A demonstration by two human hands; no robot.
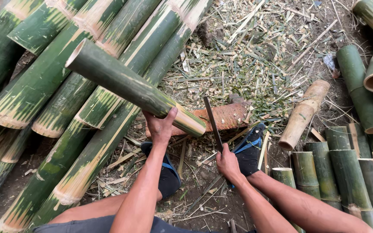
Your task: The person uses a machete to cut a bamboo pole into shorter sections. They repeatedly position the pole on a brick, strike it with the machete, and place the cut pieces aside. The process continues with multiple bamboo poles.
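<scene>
My left hand (159,127) grips a cut length of green bamboo (126,84) near its lower end and holds it tilted, open end up to the left. That lower end rests over a reddish-brown block (227,116) on the ground. My right hand (228,163) is closed on the handle of a long dark blade (212,121), held upright just right of the bamboo's end. My feet in dark sandals (249,151) sit either side of the block.
Long green bamboo poles (44,82) lie stacked at the left. Short cut bamboo sections (337,172) stand and lie at the right, with one dry tan piece (305,113). Chips and splinters (255,56) cover the dirt ahead.
</scene>
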